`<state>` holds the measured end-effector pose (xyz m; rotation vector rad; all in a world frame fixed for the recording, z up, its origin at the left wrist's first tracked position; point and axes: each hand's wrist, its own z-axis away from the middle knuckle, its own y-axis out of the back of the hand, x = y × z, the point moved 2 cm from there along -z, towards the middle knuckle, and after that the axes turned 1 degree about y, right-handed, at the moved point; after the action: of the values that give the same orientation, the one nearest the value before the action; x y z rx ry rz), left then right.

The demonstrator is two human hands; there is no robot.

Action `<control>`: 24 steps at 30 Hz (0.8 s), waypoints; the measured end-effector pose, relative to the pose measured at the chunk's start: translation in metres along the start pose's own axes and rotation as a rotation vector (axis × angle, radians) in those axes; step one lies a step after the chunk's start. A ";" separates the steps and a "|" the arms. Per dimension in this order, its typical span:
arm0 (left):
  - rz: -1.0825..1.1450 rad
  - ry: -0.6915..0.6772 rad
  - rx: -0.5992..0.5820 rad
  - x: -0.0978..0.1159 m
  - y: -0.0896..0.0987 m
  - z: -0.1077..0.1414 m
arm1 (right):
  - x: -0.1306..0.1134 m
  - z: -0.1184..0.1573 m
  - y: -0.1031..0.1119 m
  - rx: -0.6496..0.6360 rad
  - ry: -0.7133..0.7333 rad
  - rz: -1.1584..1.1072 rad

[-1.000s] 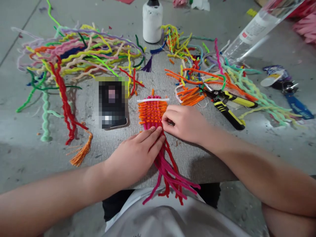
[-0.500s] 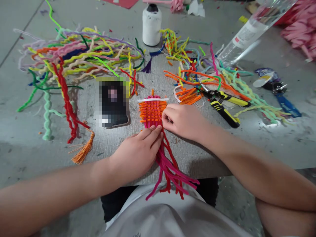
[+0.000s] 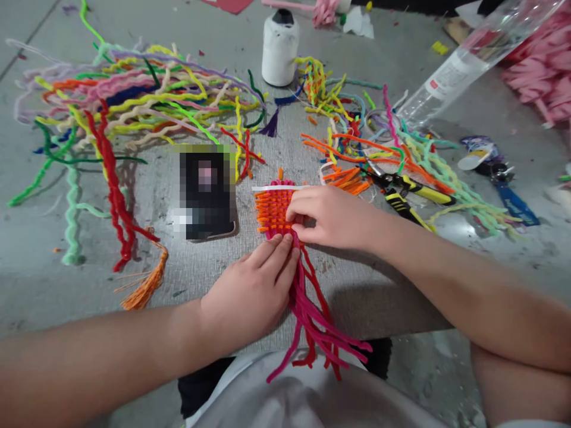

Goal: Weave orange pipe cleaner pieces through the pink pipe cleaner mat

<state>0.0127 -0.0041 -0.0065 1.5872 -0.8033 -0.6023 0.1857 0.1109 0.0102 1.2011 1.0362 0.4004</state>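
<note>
A small woven patch (image 3: pixel 271 209) of orange pipe cleaners crossed over pink and red ones lies on the grey table (image 3: pixel 196 273), a white strip along its far edge. Its loose pink and red strands (image 3: pixel 312 315) hang over the near table edge. My left hand (image 3: pixel 250 291) lies flat on those strands just below the weave, fingers together. My right hand (image 3: pixel 330 217) rests on the weave's right side, fingertips pinched on its lowest orange row.
A phone (image 3: pixel 207 193) lies left of the weave. A big heap of coloured pipe cleaners (image 3: pixel 129 101) fills the far left; more lie at the right with yellow-handled pliers (image 3: pixel 408 193). A white thread cone (image 3: pixel 279 49), clear bottle (image 3: pixel 455 68), orange tassel (image 3: pixel 145 288) and keys (image 3: pixel 499 172) also lie about.
My right hand has slid a little left, further onto the weave, and now covers its right part. My left hand stays pressed on the strands. The view has shifted slightly.
</note>
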 end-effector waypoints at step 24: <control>0.032 0.060 -0.101 0.002 0.004 -0.003 | 0.012 -0.002 -0.002 0.019 0.134 -0.030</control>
<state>0.0149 -0.0040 -0.0016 1.4907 -0.7410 -0.5612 0.1899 0.1205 0.0032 1.1868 1.1744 0.4529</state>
